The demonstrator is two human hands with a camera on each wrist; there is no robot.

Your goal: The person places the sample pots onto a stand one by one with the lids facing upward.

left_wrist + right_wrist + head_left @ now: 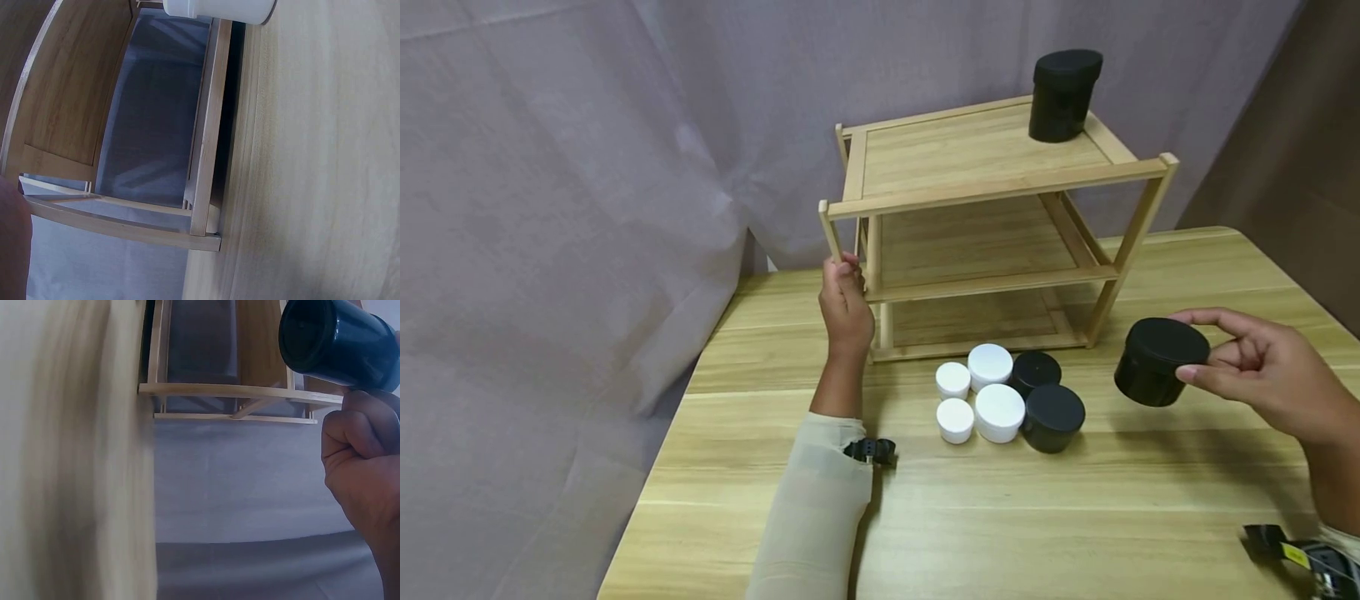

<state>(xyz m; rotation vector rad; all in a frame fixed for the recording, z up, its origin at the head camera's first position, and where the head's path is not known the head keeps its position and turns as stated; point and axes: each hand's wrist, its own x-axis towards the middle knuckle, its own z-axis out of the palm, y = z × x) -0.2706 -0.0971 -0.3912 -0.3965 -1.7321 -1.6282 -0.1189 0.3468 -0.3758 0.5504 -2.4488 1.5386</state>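
My right hand [1273, 367] pinches a black lidded jar [1157, 358] between thumb and fingers, holding it above the table to the right of the wooden rack [940, 154]. In the right wrist view the jar's glossy base [306, 337] faces the camera and the remaining fingers are folded in. My left hand [846, 312] grips the rack's front left post, just above the middle shelf. On the top shelf, at the back right corner, stands a taller black lidded container [1063, 100]. Only a sliver of the left hand shows in the left wrist view.
Before the rack stand several white jars [1000, 412] and two black jars [1054, 417], grouped closely in two rows on the wooden table [737, 500]. Both lower shelves [970, 242] are open at the front. A grey cloth [587, 250] hangs behind and left.
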